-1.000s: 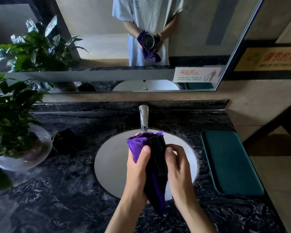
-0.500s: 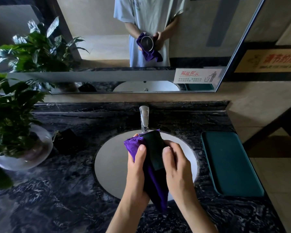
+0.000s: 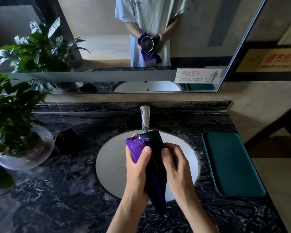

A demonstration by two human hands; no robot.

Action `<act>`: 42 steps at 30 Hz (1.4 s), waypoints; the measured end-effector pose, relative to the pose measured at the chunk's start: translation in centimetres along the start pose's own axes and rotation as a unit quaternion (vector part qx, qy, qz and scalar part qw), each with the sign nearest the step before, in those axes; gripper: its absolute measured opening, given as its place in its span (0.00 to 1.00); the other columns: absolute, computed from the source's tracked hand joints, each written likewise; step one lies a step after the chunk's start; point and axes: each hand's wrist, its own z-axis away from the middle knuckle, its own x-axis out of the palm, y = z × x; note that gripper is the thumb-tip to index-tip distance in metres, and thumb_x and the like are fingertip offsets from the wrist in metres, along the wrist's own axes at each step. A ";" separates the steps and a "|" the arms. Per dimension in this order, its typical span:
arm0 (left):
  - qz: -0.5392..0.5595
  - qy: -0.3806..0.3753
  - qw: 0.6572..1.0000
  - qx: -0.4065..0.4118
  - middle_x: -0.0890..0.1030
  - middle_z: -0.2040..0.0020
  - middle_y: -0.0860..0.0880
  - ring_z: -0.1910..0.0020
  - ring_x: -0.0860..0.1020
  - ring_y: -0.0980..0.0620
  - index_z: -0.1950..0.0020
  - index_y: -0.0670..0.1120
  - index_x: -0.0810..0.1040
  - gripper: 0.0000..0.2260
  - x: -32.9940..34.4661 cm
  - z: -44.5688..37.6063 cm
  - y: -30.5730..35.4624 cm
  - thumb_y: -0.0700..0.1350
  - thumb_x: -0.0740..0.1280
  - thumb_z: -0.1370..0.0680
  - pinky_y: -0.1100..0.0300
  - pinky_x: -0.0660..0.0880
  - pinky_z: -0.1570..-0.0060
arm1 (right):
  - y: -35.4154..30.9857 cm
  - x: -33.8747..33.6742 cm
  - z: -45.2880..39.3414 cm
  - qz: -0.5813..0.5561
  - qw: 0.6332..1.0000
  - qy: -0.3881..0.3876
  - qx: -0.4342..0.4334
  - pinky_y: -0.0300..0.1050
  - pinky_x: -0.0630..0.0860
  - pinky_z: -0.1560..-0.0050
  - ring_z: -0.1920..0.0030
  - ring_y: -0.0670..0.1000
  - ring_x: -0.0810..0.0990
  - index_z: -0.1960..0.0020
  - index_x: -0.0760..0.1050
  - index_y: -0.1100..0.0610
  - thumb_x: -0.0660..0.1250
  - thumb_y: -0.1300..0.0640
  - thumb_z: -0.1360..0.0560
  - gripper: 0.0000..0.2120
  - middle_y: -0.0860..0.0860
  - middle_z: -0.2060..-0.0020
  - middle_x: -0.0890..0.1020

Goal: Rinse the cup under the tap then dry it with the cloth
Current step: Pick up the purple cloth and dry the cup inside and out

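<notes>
At far left stands a plant (image 3: 10, 115). In the centre of the frame, over the sink (image 3: 111, 165), my left hand (image 3: 137, 167) presses the cloth (image 3: 138, 148) against the cup (image 3: 154, 148); my right hand (image 3: 176, 167) grips the cup. A green mat (image 3: 232, 163) lies right.

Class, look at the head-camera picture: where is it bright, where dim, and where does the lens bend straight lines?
Head view: the white sink basin and the mirror are brightest; the dark marble counter and the black cup lose detail in shadow. The mirror's right edge leans and the counter curves, showing wide-angle distortion. The plant at the left edge is soft and dark.
</notes>
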 end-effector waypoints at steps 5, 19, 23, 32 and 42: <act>0.001 -0.010 1.000 -0.006 0.80 0.39 0.30 0.50 0.82 0.42 0.33 0.49 0.74 0.30 -0.4 0.0 0.0 0.54 0.77 0.32 0.51 0.84 0.55 | 0.1 -0.3 -0.3 -0.002 0.999 -0.031 0.020 0.41 0.75 0.61 0.60 0.51 0.80 0.57 0.78 0.58 0.59 0.62 0.16 0.15 0.50 0.61 0.81; 0.163 -0.139 0.961 -0.173 0.88 0.51 0.35 0.57 0.88 0.40 0.46 0.37 0.88 0.36 -1.6 -0.1 1.5 0.54 0.87 0.48 0.48 0.85 0.57 | 2.1 -2.5 -3.3 -0.199 0.938 -0.146 0.243 0.45 0.79 0.57 0.61 0.53 0.84 0.61 0.85 0.59 0.74 0.57 0.32 0.05 0.55 0.61 0.86; 0.203 -0.166 0.948 -0.181 0.87 0.47 0.34 0.51 0.88 0.39 0.41 0.33 0.85 0.29 -1.3 0.0 1.3 0.54 0.79 0.33 0.48 0.85 0.52 | 3.2 -1.4 -1.7 -0.437 0.833 -0.196 0.277 0.45 0.85 0.55 0.59 0.53 0.89 0.57 0.88 0.62 0.86 0.56 0.43 0.18 0.57 0.60 0.89; 0.004 -0.063 0.994 -0.093 0.87 0.42 0.38 0.48 0.87 0.42 0.30 0.42 0.78 0.41 -1.7 -1.4 1.8 0.57 0.82 0.39 0.51 0.84 0.54 | 1.3 -0.2 -1.0 -0.409 0.844 -0.216 0.271 0.44 0.81 0.44 0.40 0.53 0.85 0.40 0.85 0.57 0.62 0.44 0.20 0.22 0.57 0.40 0.86; -0.197 0.020 0.964 0.175 0.76 0.30 0.55 0.30 0.76 0.45 0.27 0.60 0.69 0.23 -0.1 -1.7 0.8 0.61 0.61 0.22 0.40 0.71 0.28 | -0.9 -0.2 -1.5 -0.276 0.953 -0.125 -0.007 0.44 0.77 0.37 0.31 0.51 0.79 0.28 0.69 0.34 0.69 0.48 0.22 0.25 0.49 0.32 0.81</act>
